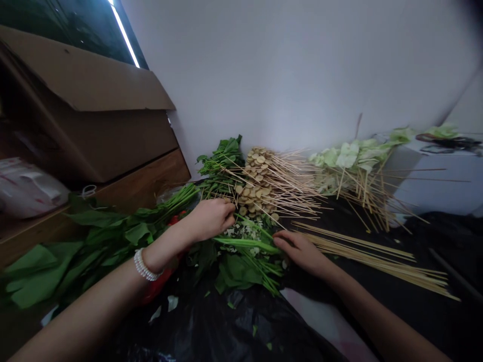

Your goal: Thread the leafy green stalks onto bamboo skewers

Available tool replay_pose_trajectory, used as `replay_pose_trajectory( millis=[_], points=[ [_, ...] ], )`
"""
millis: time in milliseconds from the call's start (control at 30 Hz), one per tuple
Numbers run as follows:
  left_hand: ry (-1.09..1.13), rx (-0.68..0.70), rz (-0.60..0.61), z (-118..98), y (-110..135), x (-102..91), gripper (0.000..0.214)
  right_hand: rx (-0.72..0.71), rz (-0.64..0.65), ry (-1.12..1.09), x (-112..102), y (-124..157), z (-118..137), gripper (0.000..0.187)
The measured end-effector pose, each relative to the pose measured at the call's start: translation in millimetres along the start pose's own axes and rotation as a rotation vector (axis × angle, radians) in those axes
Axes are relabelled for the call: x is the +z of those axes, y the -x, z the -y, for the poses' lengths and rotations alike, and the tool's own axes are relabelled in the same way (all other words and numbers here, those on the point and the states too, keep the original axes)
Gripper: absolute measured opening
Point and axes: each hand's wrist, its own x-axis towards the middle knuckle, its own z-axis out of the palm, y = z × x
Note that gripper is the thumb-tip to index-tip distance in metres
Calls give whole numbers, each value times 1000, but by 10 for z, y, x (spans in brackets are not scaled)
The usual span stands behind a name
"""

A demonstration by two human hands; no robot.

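Observation:
My left hand (pixel 213 219), with a beaded bracelet (pixel 144 265) at the wrist, is curled closed above the middle of the work surface. Whatever its fingertips hold is hidden. To its right, the thumb and fingers of my right hand (pixel 298 250) close around the end of green vegetable stems (pixel 260 245). Loose leafy greens (pixel 239 271) and small chopped white-green bits (pixel 243 232) lie under and between the hands. Just beyond them are stacked skewers threaded with round pale slices (pixel 260 193). Behind my left hand sit skewered leafy greens (pixel 224 163).
Bare bamboo skewers (pixel 381 256) lie at the right. Skewered pale cabbage leaves (pixel 349 156) are piled at the back right. A heap of large-leaved greens (pixel 94 241) covers the left. A cardboard box (pixel 101 136) stands back left. Black plastic (pixel 226 332) covers the front.

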Motion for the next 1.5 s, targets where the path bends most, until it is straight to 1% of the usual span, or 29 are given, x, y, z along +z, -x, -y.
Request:
replay_pose_trajectory(
  millis=[100, 167, 233, 300, 367, 400, 467, 500, 567, 667, 700, 767, 867, 933, 1033, 1200, 1300, 1400, 1500],
  points=[
    [37, -58, -65, 31, -2, 69, 21, -8, 60, 6, -10, -14, 4, 27],
    [198, -137, -101, 87, -28, 145, 22, -28, 80, 1, -6, -14, 29, 31],
    [452, -289, -167, 184, -74, 223, 24, -41, 75, -6, -3, -8, 56, 31],
    [649, -468, -273, 318, -126, 274, 26, -47, 64, 22, -1, 0, 72, 30],
    [714, -597, -388, 446, -161, 276, 25, -41, 54, 69, 0, 5, 75, 29],
    [717, -617, -427, 488, -168, 258, 24, -33, 46, 83, 0, 6, 74, 29],
    [703, -567, -446, 493, -165, 193, 26, -18, 26, 86, 3, 7, 77, 28],
    [680, -504, -435, 448, -156, 155, 27, -14, 16, 83, 5, 8, 81, 28],
    [577, -322, -388, 271, -134, 82, 30, -13, -6, 72, 12, 14, 95, 26],
    [321, -65, -350, -115, -114, 25, 32, -32, -40, 80, 33, 30, 112, 23],
    [236, 7, -333, -242, -114, 30, 31, -47, -55, 91, 44, 34, 113, 22],
    [110, 136, -254, -453, -120, 83, 23, -82, -85, 116, 66, 41, 110, 20],
    [50, 264, -74, -630, -128, 255, 16, -123, -113, 151, 98, 44, 101, 19],
    [50, 303, 1, -677, -124, 381, 16, -137, -123, 181, 117, 45, 98, 18],
    [31, 327, 18, -723, -111, 496, 14, -149, -138, 210, 145, 49, 93, 17],
    [-1, 288, 27, -828, -112, 489, 13, -154, -123, 264, 173, 63, 92, 17],
    [27, 236, -4, -847, -128, 488, 14, -161, -119, 261, 173, 62, 95, 20],
    [102, 199, -47, -809, -147, 503, 15, -179, -131, 212, 169, 56, 93, 19],
    [259, 163, -54, -763, -161, 496, 17, -207, -148, 164, 162, 51, 93, 19]
  ],
)
